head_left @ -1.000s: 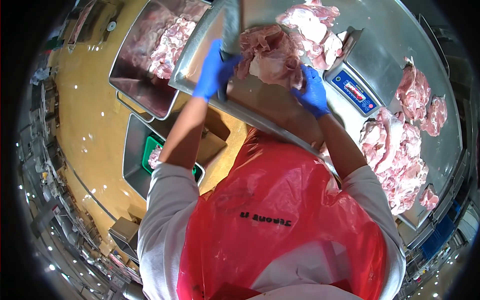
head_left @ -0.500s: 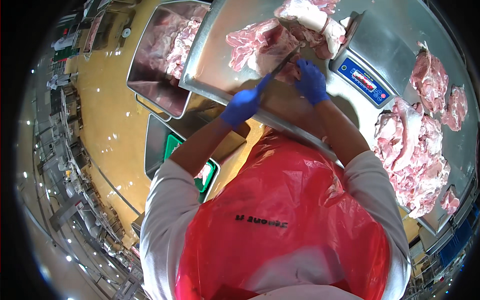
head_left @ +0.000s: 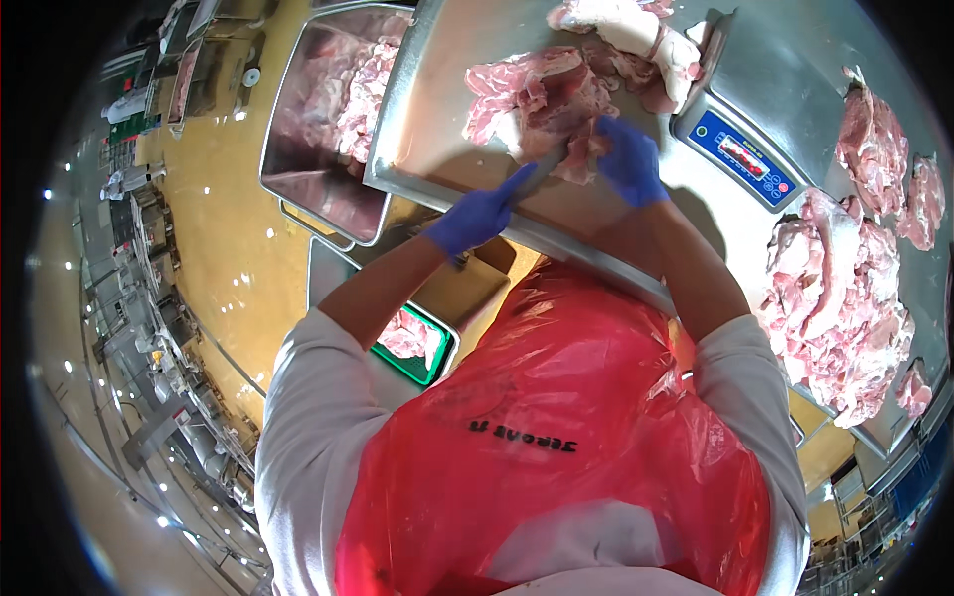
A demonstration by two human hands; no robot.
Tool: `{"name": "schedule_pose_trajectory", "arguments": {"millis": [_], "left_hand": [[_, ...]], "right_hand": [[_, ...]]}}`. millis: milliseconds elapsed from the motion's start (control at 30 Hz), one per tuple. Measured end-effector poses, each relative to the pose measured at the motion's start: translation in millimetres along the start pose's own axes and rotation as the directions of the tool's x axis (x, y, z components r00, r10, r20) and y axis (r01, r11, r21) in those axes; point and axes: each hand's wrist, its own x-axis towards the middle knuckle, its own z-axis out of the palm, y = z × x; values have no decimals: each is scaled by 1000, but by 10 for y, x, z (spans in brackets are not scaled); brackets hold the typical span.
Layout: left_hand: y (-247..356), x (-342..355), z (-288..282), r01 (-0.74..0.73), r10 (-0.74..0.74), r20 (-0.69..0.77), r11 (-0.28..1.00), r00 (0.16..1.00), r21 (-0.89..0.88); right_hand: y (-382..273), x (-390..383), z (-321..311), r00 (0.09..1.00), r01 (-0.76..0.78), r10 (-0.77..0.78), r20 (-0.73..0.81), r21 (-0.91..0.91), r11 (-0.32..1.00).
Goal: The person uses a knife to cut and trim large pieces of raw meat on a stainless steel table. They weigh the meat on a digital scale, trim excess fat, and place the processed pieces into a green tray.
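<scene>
My left hand [head_left: 472,221], in a blue glove, is closed round the handle of a knife [head_left: 535,181]. The blade points away to the right, its far end against the near edge of a large piece of raw meat [head_left: 537,94] on the metal table. My right hand [head_left: 630,164], also blue-gloved and a little blurred, is at the right side of that piece. Its fingers close on a hanging flap of the meat [head_left: 578,159], close to the blade. Exactly how the fingertips grip is partly hidden.
Right of my hands stands a digital scale [head_left: 740,159] with a blue panel. Farther right lies a heap of meat [head_left: 835,308]; more cuts [head_left: 874,149] lie behind it. A metal tub of meat [head_left: 328,109] stands beyond the table's left edge. Below is a green tray [head_left: 429,375].
The knife has come back toward me and to the left, its blade now lower on the meat. My right hand has shifted slightly right and nearer, and the flap hangs further down.
</scene>
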Motion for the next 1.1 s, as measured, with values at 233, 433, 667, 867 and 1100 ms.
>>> {"name": "schedule_pose_trajectory", "arguments": {"millis": [233, 433, 667, 867, 1100], "left_hand": [[75, 822, 95, -203, 196, -76, 974, 978, -102], [208, 253, -332, 34, -37, 151, 999, 988, 25], [-332, 715, 245, -501, 501, -2, 865, 865, 16], [-98, 644, 67, -328, 337, -3, 914, 941, -238], [-263, 77, -746, -155, 106, 295, 977, 949, 147]], "right_hand": [[-230, -152, 3, 980, 195, -192, 60, -63, 979], [-60, 173, -398, 982, 36, -55, -178, -107, 994], [-848, -104, -7, 922, 356, -388, -12, 426, 832], [-651, -202, -662, 965, 109, -56, -257, 194, 975], [-365, -776, -2420, 887, -96, 95, -452, 22, 995]]}}
